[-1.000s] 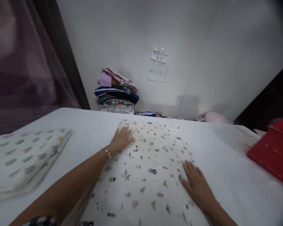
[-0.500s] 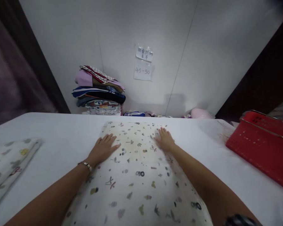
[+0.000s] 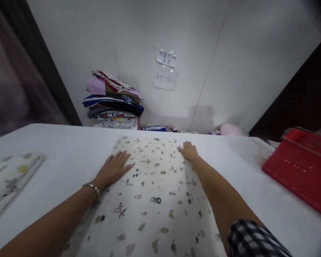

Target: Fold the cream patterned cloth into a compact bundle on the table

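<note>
A long piece of white cloth (image 3: 155, 182) printed with small plants and figures stretches over the white table from its far part down past the bottom of the view. On its left edge lies my left hand (image 3: 115, 167), palm down with the fingers spread, a bracelet at the wrist. My right hand (image 3: 188, 151) rests at the right edge, near the far right corner, fingers stretched forward. Neither hand grips the cloth. How many layers the cloth has cannot be made out.
A folded printed cloth (image 3: 12, 180) lies on the table (image 3: 66, 153) at left. To the right sits a red basket (image 3: 299, 167) with metal handles. Behind the table rises a stack of folded textiles (image 3: 115, 100); a pink bundle (image 3: 231, 129) lies farther right. Paper signs (image 3: 165, 78) hang on the wall.
My right hand has slid slightly outward and forward along the cloth's right edge. The left hand stays nearly in place. The view has shifted a little, and a checked sleeve shows more at the right.
</note>
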Tool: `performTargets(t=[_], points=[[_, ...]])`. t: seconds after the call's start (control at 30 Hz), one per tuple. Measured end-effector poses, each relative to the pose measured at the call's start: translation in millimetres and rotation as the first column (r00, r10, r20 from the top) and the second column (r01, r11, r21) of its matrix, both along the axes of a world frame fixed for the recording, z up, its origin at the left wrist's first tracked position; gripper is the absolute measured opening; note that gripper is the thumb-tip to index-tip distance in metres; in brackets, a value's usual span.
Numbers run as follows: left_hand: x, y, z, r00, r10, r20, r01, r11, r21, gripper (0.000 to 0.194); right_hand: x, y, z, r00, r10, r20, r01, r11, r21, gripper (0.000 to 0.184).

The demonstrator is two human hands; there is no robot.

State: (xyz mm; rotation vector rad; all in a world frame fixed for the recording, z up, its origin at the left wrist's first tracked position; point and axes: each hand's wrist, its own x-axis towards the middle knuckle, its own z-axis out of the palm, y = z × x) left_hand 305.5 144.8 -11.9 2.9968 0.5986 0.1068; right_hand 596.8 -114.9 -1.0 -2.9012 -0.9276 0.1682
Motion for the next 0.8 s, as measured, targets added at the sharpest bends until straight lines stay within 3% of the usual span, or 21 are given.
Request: performTargets(t=[0.17, 0.43, 0.63, 0.8], points=[[0, -2, 1.8, 1.0, 0.006, -0.002, -0.006, 1.0, -0.014, 0.069, 6, 1, 2.0, 1.0, 0.009, -0.007, -0.009, 1.0, 0.012, 0.071], [-1, -4, 4.1, 1.0, 0.011, -0.023, -0.011, 0.999, -0.033, 0.07, -26, -10, -4.7, 0.987, 0.156, 0.032, -0.157, 0.988, 0.013, 0.076], [0, -4, 5.4, 1.0, 0.012, -0.014, -0.012, 1.0, -0.021, 0.069, -30, -7, -0.4, 0.989, 0.143, -0.028, -0.143, 0.99, 0.011, 0.074], [-1, -3, 1.5, 1.0, 0.014, -0.011, -0.014, 0.999, -0.032, 0.071, -69, -24, -0.7, 0.981, 0.192, -0.008, -0.191, 0.98, 0.054, 0.075]])
